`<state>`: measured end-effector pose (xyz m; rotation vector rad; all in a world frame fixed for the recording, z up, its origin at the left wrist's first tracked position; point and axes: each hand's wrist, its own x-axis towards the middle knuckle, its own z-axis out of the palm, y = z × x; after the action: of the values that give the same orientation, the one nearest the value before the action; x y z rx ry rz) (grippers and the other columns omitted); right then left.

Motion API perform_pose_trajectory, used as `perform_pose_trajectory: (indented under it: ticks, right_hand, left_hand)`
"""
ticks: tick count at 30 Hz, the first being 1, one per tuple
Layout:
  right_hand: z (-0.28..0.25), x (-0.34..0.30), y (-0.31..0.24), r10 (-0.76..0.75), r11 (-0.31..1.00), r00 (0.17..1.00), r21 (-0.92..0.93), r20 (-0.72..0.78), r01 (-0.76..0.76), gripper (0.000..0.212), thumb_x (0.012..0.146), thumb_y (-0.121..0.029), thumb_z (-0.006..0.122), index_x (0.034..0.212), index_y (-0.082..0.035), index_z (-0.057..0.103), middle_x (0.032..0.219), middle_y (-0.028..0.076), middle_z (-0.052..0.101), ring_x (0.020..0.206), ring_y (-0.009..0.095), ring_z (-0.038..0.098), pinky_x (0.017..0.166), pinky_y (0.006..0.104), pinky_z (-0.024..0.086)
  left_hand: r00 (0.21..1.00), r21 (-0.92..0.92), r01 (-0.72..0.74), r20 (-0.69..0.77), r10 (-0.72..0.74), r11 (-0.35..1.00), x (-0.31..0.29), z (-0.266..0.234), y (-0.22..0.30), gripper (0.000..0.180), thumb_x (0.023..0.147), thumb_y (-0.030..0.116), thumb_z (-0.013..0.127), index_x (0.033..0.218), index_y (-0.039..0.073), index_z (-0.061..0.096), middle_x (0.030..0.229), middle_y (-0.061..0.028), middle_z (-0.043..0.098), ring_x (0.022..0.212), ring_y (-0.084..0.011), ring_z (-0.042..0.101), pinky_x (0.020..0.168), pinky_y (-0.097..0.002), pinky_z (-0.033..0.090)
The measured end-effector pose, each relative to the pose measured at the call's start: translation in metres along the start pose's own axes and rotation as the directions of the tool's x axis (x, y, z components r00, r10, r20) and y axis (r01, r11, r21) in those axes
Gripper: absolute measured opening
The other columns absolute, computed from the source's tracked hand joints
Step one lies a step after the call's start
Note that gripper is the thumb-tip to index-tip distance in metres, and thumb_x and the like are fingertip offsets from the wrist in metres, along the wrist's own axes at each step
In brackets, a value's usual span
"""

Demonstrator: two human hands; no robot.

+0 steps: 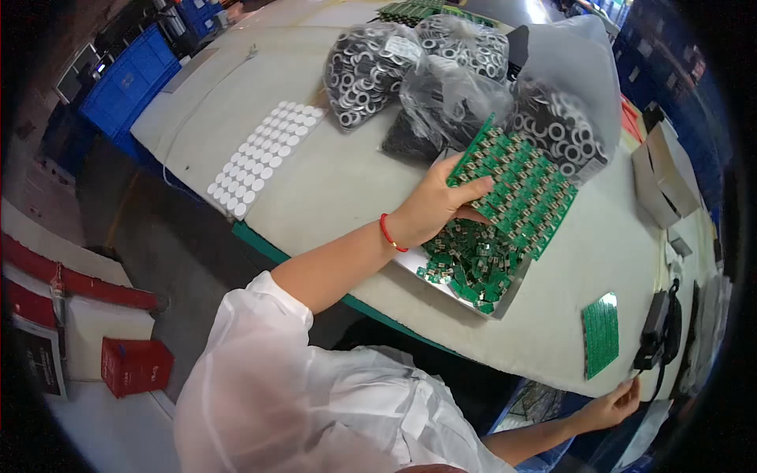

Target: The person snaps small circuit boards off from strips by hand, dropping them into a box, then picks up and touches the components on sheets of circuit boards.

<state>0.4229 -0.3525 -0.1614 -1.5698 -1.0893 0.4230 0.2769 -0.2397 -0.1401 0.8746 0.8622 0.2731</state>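
Note:
My left hand (430,203) grips a panel of joined green circuit boards (516,188) by its left edge, thumb on top. The panel is tilted above a shallow white tray (505,306) that is full of small loose green circuit boards (475,268). Down at the right, past the table's near edge, is my right hand (615,407), its fingers curled and pressed together. Whether anything small is in them cannot be made out. Closest to that hand on the tabletop lies a second green circuit board panel (601,336), with a black adapter and cable (654,327) beside it.
Clear bags of ring-shaped parts (369,72) and a bag of dark small parts (441,110) stand behind the tray. A sheet of round white stickers (264,158) lies at the left. An open cardboard box (665,175) sits at the right edge. Blue crates (130,83) stand beyond the table.

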Motion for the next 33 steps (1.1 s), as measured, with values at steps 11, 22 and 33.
perform_pose_trajectory:
  ticks: [11, 22, 33]
  right_hand:
    - [-0.007, 0.002, 0.000, 0.240, 0.959, 0.963, -0.188, 0.125, -0.214, 0.010, 0.080, -0.004, 0.065, 0.090, -0.001, 0.065, 0.085, 0.012, 0.058, 0.079, 0.027, 0.059, 0.069, 0.0337, 0.047]
    - [-0.012, 0.000, 0.029, 0.342, 0.922, 0.875, -0.057, -0.342, -0.382, 0.022, 0.082, -0.006, 0.067, 0.102, -0.002, 0.063, 0.077, 0.003, 0.060, 0.063, 0.010, 0.054, 0.058, 0.0234, 0.043]
    - [0.000, 0.000, 0.009, 0.237, 0.955, 0.968, -0.203, 0.076, -0.218, 0.007, 0.080, -0.006, 0.065, 0.083, 0.000, 0.064, 0.078, 0.011, 0.059, 0.072, 0.028, 0.059, 0.066, 0.0353, 0.046]
  left_hand:
    - [0.992, -0.017, 0.039, 0.122, -0.037, 0.999, 0.017, 0.004, -0.011, 0.031, 0.091, 0.002, 0.051, 0.121, 0.000, 0.046, 0.109, -0.0099, 0.062, 0.092, -0.0171, 0.064, 0.074, -0.0320, 0.059]
    - [0.993, 0.009, 0.020, 0.120, -0.020, 1.000, 0.014, 0.006, -0.011, 0.031, 0.091, 0.002, 0.050, 0.121, -0.001, 0.045, 0.112, -0.0102, 0.061, 0.095, -0.0188, 0.064, 0.075, -0.0324, 0.059]
    - [0.987, 0.038, 0.020, 0.158, -0.026, 0.999, 0.013, 0.007, -0.015, 0.033, 0.089, 0.000, 0.053, 0.121, 0.001, 0.046, 0.112, -0.0095, 0.060, 0.093, -0.0177, 0.064, 0.073, -0.0327, 0.059]
